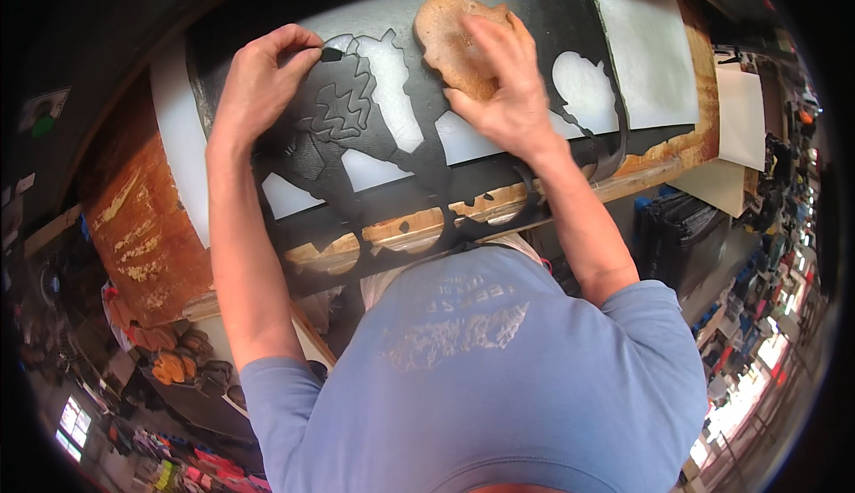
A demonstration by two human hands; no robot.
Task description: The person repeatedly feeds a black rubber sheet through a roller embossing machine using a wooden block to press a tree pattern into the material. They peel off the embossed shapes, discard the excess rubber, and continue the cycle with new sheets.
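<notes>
My left hand (264, 79) is closed in a pinch on a small black piece (332, 54) at the upper left of a black sheet (365, 172). Zigzag-edged black cut pieces (331, 105) lie just below those fingertips. My right hand (508, 83), slightly blurred, grips a tan rounded slab (443, 30) with a notched edge. Its thumb is at the slab's lower edge and its fingers reach over the top and right side. The slab rests on or just above the sheet; I cannot tell which. Under it, the sheet is hidden.
White board (655, 48) shows through the sheet's cut-outs and at its right. The sheet's scalloped lower strip hangs over the wooden bench edge (405, 230) near my body. Dark stacked material (681, 221) stands at the right, brown pieces (178, 359) at the lower left.
</notes>
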